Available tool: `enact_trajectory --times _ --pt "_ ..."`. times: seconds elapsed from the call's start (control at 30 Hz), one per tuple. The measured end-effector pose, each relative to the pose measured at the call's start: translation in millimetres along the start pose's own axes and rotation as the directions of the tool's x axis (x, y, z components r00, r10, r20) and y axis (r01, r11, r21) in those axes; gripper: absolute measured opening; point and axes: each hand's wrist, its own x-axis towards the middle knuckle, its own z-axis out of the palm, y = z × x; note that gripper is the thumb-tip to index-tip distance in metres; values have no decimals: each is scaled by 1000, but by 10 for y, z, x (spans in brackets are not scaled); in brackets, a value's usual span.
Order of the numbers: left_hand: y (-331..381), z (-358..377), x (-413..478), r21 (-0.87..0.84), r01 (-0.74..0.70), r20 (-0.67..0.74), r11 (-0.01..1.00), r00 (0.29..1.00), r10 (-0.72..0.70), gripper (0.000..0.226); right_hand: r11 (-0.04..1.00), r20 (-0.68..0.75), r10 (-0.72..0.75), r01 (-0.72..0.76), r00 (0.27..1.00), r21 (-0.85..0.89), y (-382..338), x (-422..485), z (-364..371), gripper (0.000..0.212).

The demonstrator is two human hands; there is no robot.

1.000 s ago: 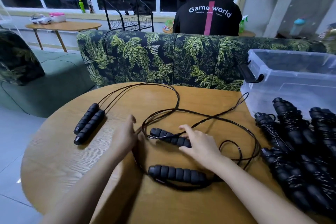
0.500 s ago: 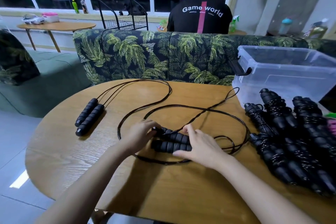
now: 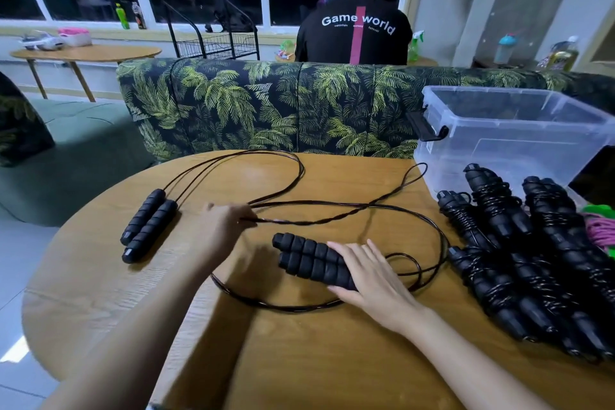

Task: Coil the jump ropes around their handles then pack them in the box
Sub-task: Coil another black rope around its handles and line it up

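Note:
Two black foam handles (image 3: 309, 258) lie side by side at the middle of the round wooden table (image 3: 299, 359). My right hand (image 3: 369, 276) lies over their near ends with fingers curled round them. Their thin black rope (image 3: 429, 226) loops loosely around them across the table. My left hand (image 3: 226, 226) pinches a strand of that rope to the left of the handles. A second pair of black handles (image 3: 148, 225) lies at the left, its rope trailing toward the far edge. The clear plastic box (image 3: 519, 140) stands at the back right.
A pile of several coiled black jump ropes (image 3: 519, 260) lies at the right of the table in front of the box, with pink and green rope (image 3: 602, 230) beside it. A palm-print sofa (image 3: 266, 106) backs the table; a person in a black shirt (image 3: 356, 33) sits beyond.
The two handles have been brought together side by side. My left hand has left the handles and moved up and left onto the rope. My right hand stays on the handles.

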Motion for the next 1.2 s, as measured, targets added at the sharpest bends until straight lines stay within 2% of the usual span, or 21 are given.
enact_trajectory --times 0.07,0.1,0.17,0.23,0.27,0.33,0.4,0.47,0.53,0.63,0.7,0.8,0.9,0.93,1.0,1.1,1.2 --pt "-17 -17 152 43 62 -18 997 998 -62 13 999 2 -38 38 999 38 45 -39 -35 70" --pt "-12 -21 212 94 68 16 993 997 -70 15 997 5 -65 65 998 44 61 -63 -44 70" --pt "23 9 276 191 -23 204 981 979 -17 16 991 14 -129 129 992 21 85 -126 -42 70" --pt "40 87 271 148 -146 387 978 919 79 16 985 42 -173 173 984 -2 104 -203 -16 70" --pt "26 151 239 100 -192 422 976 897 133 17 984 58 -180 180 982 0 114 -244 2 70" --pt "-3 297 129 13 -260 386 966 892 235 19 983 66 -182 182 981 3 153 -326 41 70" --pt "6 403 -40 -148 -308 313 940 887 340 21 984 50 -176 176 983 0 207 -403 65 70" --pt "60 425 -254 -283 -343 254 895 874 415 34 987 19 -158 158 987 4 249 -462 58 70" --pt "69 424 -433 -309 -376 240 874 858 454 35 987 8 -162 162 987 9 258 -501 32 70" --pt "1 369 -590 -363 -359 277 860 840 467 22 981 0 -192 192 981 -9 238 -555 23 70" --pt "-62 316 -663 -433 -297 312 851 836 451 25 983 -21 -182 182 983 -2 244 -600 18 70" --pt "-127 305 -724 -383 -323 333 865 826 456 29 990 -66 -141 142 988 5 285 -639 -4 69" --pt "-157 296 -693 -329 -292 314 898 863 396 10 992 -120 -121 123 985 9 281 -623 -19 68" --pt "-161 277 -674 -319 -254 306 913 884 353 8 993 -138 -119 122 983 8 275 -615 -20 68" --pt "-167 216 -616 -336 -167 250 927 933 258 18 992 -179 -121 125 976 12 271 -599 -15 68" --pt "-202 86 -435 -404 -110 27 908 991 132 25 992 -247 -107 121 963 39 273 -576 -9 67" --pt "-294 -28 -147 -347 -127 -240 929 970 43 12 993 -241 -98 112 966 47 277 -534 -5 67"
